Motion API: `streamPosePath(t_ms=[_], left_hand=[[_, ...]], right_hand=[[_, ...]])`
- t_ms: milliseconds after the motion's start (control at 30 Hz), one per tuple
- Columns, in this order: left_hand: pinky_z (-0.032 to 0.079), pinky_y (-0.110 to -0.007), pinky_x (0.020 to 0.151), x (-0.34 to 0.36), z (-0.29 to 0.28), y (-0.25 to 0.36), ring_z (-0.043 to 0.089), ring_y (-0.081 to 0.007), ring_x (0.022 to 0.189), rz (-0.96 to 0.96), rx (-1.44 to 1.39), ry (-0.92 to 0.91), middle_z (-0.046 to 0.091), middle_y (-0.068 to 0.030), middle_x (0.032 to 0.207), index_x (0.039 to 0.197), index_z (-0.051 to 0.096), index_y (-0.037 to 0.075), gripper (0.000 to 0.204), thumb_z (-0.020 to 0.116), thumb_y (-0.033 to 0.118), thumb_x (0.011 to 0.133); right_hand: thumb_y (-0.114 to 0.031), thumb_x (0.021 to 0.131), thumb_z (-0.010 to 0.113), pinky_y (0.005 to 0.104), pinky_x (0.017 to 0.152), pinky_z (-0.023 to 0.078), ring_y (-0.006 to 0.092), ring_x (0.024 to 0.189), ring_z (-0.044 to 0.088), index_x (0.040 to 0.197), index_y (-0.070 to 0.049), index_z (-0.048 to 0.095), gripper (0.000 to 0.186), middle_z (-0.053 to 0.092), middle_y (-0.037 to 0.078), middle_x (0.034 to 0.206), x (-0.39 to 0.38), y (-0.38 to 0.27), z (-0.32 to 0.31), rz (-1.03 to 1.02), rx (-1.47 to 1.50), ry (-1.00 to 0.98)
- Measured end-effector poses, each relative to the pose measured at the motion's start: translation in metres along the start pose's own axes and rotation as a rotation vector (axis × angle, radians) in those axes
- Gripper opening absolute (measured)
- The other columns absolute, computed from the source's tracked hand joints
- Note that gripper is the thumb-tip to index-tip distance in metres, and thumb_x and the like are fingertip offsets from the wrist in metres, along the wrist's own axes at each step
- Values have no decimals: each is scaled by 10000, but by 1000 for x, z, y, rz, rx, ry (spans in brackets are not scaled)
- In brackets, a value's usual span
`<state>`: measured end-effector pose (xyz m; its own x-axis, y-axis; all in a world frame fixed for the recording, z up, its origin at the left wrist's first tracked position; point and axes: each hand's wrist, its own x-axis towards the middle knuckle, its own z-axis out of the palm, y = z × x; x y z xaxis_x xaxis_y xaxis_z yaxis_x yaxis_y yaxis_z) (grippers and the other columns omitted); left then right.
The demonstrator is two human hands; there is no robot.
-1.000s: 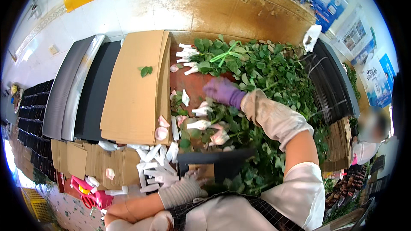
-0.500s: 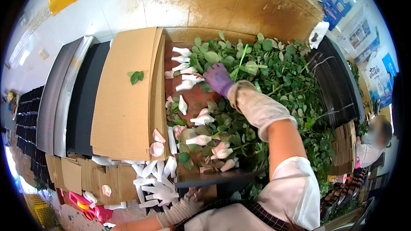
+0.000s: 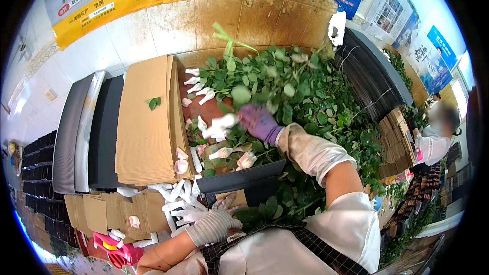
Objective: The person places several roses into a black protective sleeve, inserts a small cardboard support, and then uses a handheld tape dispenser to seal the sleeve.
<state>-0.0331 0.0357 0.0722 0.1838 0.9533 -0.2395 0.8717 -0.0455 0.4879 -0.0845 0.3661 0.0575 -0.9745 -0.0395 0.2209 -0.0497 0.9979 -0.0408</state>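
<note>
My right hand (image 3: 259, 124), in a purple glove, is closed around the stem of a rose (image 3: 222, 123) whose head wears a white net sleeve; motion blurs it. Beneath and beyond lie many leafy rose stems (image 3: 321, 91), with sleeved heads pointing left. Low in front of me, my left hand (image 3: 216, 222), in a pale striped glove, lies with fingers spread on a brown cardboard piece (image 3: 232, 199). That piece rests against a black corrugated sheet (image 3: 242, 177), whose upright flap stands between it and the roses. A pale pink rose (image 3: 246, 161) lies just beyond the flap.
Left of the roses stands a stack of tan cardboard sheets (image 3: 145, 122), with black sheets (image 3: 104, 137) beside it. Loose white net sleeves (image 3: 183, 201) and pink scissors (image 3: 118, 257) lie near my left arm. Strapped black sheets (image 3: 361, 76) stand right; another person (image 3: 438, 132) is beyond.
My right hand has drawn back toward me with a sleeved rose. My left hand has moved up onto the cardboard piece. The black flap stands higher in view, and the head view has shifted.
</note>
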Motion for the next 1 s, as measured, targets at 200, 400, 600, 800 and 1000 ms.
streamPosePath(t_ms=[200, 400, 600, 800, 1000], left_hand=[[223, -501, 1073, 11, 18, -2, 230, -399, 1353, -116, -55, -28, 338, -156, 1437, 1136, 627, 260, 374, 608, 392, 786], [242, -450, 1075, 21, 57, -11, 262, -367, 1343, -283, -298, 59, 244, -213, 1465, 1281, 537, 194, 594, 615, 473, 762], [292, -470, 1069, 15, 86, -11, 250, -404, 1334, -237, -148, 118, 195, -175, 1489, 1260, 553, 152, 556, 622, 419, 777], [258, -471, 1085, 12, 59, -8, 243, -399, 1341, -263, -293, 71, 203, -179, 1487, 1261, 550, 147, 543, 603, 418, 793], [218, -488, 1092, 4, 10, -1, 217, -402, 1359, -54, 59, 32, 345, -198, 1417, 1149, 606, 240, 350, 566, 323, 812]], right_hand=[[-253, 833, 590, 383, 1015, 377, 315, 1177, 478, 1216, -118, 545, 409, 499, 129, 1289, -11, 33, -21, -114, 450, -412], [-216, 809, 597, 397, 806, 479, 313, 888, 600, 981, -148, 665, 197, 638, 123, 930, 42, 75, -42, 112, 301, 49], [-279, 724, 660, 405, 870, 406, 255, 990, 538, 875, -134, 677, 210, 593, 29, 1022, 46, 10, 10, -298, -5, -266], [-79, 747, 568, 390, 769, 442, 245, 871, 563, 799, -112, 630, 87, 596, 42, 876, 61, 22, -21, -6, -102, 164], [-63, 773, 567, 409, 743, 472, 271, 805, 605, 829, -43, 572, 59, 618, 102, 839, 62, 46, -139, 225, -55, 412]])
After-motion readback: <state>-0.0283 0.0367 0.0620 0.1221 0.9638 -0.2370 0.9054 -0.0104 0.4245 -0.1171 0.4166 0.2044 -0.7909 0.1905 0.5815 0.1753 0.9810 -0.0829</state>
